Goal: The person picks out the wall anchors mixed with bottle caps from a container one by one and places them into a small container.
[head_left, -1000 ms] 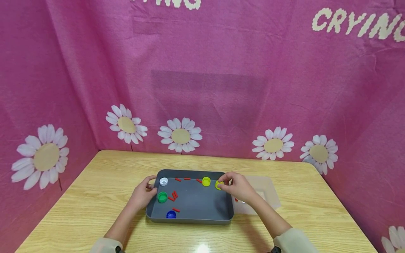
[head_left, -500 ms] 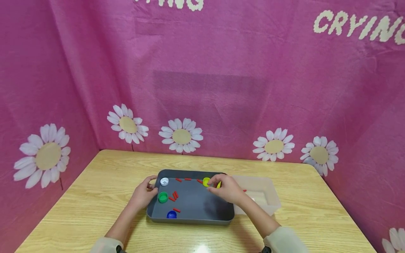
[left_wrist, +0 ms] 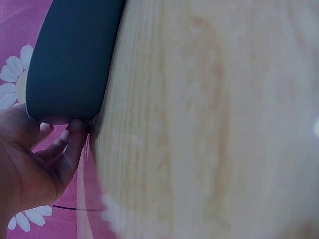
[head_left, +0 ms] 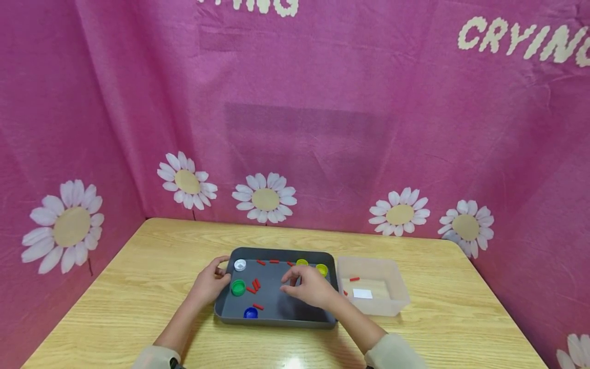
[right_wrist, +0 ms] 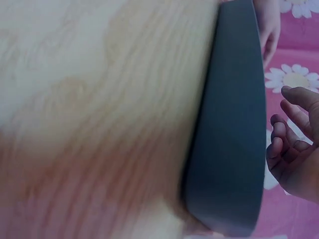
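A dark grey tray (head_left: 272,302) lies on the table. My left hand (head_left: 207,284) grips its left end, thumb at the rim and fingertips against the outer wall in the left wrist view. Over the tray's right half hovers my right hand (head_left: 311,287), its fingers loosely bent, with nothing visible between thumb and forefinger. Along the tray's left side sit a white bottle cap (head_left: 239,265), a green cap (head_left: 238,287) and a blue cap (head_left: 251,312). Two yellow caps (head_left: 321,270) are at the back right, one partly hidden by the right hand. Several small red sticks (head_left: 256,283) lie among them.
A translucent plastic box (head_left: 396,302) stands close to the tray's right end, holding a white paper piece (head_left: 362,293) and a few red sticks (head_left: 354,279). The wooden table (head_left: 433,287) ends at a pink curtain (head_left: 304,154) printed with daisies.
My right hand has let go of the right-hand yellow cap and moved left over the tray's middle, uncovering the box. The left hand has stayed at the tray's left end.
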